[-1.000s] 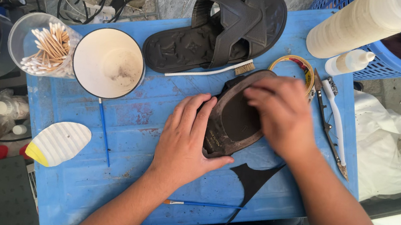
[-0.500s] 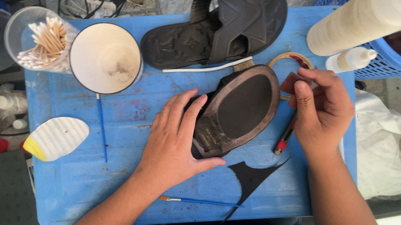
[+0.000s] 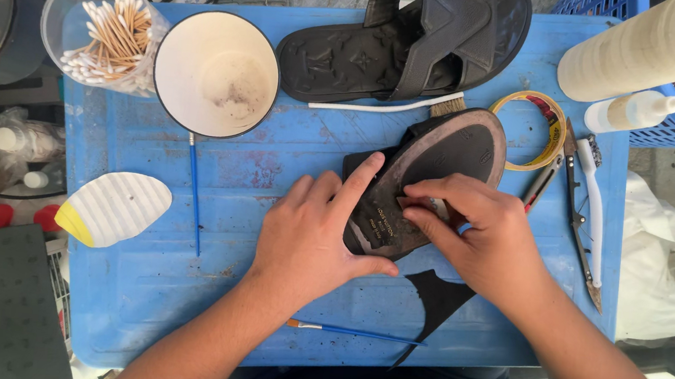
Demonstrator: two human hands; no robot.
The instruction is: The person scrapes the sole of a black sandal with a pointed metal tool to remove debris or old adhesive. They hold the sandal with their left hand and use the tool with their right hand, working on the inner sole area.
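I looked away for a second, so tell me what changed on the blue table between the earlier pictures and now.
The right hand left the red-handled tool it held beside the tape ring and came back onto the upturned dark brown sandal sole, fingertips pressing its middle. The left hand stayed flat against the sole's near edge, forefinger now stretched further along it. The black strapped sandal, white bowl and cotton swab jar stayed put.

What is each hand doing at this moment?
Left hand: open, flat, pressing the brown sole.
Right hand: fingers bent on the sole; whether they pinch something cannot be told.
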